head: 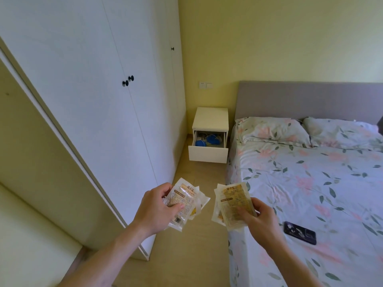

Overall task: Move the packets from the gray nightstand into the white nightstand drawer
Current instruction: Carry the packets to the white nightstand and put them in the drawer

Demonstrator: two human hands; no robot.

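Crinkly packets (184, 200) in both hands, boxy white nightstand drawer (208, 149) open, perhaps cables inside

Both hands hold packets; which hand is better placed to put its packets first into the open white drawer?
Probably the left hand: the white nightstand drawer stands open ahead along the wardrobe side, while the right hand is over the bed edge. The difference is small.

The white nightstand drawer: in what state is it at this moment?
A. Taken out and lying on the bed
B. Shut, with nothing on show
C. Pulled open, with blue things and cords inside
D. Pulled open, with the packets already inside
C: the drawer stands pulled out with blue things inside, while the packets are in the hands, left hand and right hand.
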